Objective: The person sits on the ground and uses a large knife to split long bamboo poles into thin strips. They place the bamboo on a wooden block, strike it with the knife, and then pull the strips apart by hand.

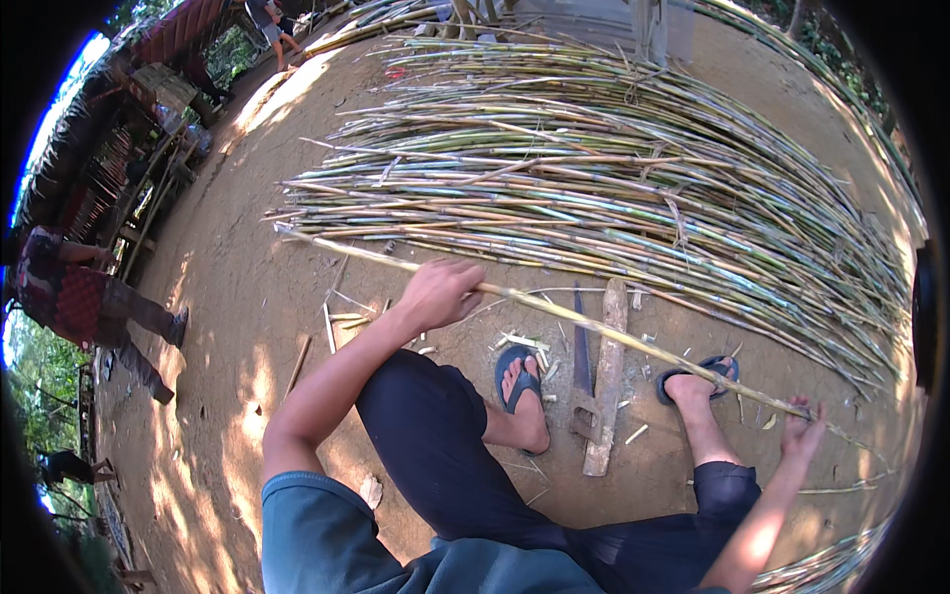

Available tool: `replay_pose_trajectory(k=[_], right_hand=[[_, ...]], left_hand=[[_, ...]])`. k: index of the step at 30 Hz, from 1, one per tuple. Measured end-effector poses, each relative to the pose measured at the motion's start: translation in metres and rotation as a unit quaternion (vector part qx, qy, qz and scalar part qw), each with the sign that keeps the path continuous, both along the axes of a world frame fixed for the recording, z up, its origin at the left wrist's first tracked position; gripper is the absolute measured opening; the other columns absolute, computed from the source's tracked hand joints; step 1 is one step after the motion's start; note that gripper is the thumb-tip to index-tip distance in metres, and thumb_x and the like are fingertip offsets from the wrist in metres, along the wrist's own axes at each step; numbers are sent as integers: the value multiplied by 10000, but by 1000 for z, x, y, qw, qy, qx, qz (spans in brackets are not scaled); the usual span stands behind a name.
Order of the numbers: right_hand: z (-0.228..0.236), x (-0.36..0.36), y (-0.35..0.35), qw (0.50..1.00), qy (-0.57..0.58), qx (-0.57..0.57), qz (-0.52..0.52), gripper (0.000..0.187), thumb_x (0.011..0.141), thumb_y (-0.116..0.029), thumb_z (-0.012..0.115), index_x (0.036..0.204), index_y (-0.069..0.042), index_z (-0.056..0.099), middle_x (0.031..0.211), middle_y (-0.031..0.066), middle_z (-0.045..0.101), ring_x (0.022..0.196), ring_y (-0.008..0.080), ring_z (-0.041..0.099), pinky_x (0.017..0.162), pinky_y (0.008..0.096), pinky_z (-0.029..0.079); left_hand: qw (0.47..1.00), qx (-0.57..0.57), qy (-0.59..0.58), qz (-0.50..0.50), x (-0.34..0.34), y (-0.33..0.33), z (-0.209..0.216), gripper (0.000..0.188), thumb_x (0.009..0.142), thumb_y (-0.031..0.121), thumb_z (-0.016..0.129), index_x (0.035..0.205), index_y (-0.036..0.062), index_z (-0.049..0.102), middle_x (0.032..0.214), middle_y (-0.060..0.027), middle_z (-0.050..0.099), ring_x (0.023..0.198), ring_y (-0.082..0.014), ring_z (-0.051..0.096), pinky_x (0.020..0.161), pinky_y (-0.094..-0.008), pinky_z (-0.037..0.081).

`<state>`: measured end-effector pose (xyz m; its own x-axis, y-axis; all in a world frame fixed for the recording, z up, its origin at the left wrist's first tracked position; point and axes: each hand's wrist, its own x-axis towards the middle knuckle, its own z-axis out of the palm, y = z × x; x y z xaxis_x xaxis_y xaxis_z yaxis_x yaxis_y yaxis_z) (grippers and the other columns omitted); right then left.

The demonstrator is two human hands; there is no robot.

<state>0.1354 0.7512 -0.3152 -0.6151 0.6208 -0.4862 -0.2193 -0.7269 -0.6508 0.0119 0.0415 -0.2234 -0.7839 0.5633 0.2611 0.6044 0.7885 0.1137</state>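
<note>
A long, pale yellow cane pole stretches slantwise across in front of me, over my feet. My left hand is wrapped round it left of its middle, above my knee. Toward the pole's thin right end, my right hand grips it between the fingers. Below the pole, a handsaw with a wooden handle lies on the ground between my feet. Right beside the saw is a short wooden log. Cut cane bits and shavings are scattered near my left foot.
A wide pile of long cane poles covers the ground ahead. More canes lie at the lower right. A person stands at the left near an open shelter; another person is farther back. A loose stick lies left of my arm.
</note>
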Motion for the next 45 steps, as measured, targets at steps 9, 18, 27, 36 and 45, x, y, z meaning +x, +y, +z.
replay_pose_trajectory(k=[9,18,27,36,45], right_hand=[[-59,-50,-80,997,41,-14,-63,237,1027,-207,340,837,-75,395,649,15,341,555,149,356,516,306,386],[-145,-25,238,987,-23,50,-149,238,966,-65,292,732,-103,324,623,18,331,494,145,343,420,277,375],[-166,-33,129,950,-279,137,-42,382,941,-312,555,1242,-82,501,1014,112,590,853,256,616,785,367,531],[-102,76,-295,612,-162,577,516,256,850,-142,635,1070,-23,581,1031,193,640,860,320,659,709,408,529],[-230,56,-379,182,-139,878,421,384,914,-214,478,1203,22,564,1172,154,593,1195,313,469,1080,419,274]], left_hand=[[990,-88,-50,-102,31,135,-37,192,806,248,650,859,93,551,746,-72,623,694,-272,656,584,-410,512],[981,-168,-27,94,3,9,10,361,746,409,729,684,88,576,649,-80,609,632,-313,626,570,-421,478],[980,-118,-160,22,-4,111,-8,253,812,309,608,889,68,602,648,-182,630,602,-385,624,586,-485,504],[950,-44,-279,-132,-4,244,-131,267,855,245,594,1047,60,577,798,-223,654,791,-404,635,720,-501,498],[927,26,-363,-88,-6,234,-138,360,913,379,582,1030,41,626,870,-237,660,845,-408,640,750,-484,491]])
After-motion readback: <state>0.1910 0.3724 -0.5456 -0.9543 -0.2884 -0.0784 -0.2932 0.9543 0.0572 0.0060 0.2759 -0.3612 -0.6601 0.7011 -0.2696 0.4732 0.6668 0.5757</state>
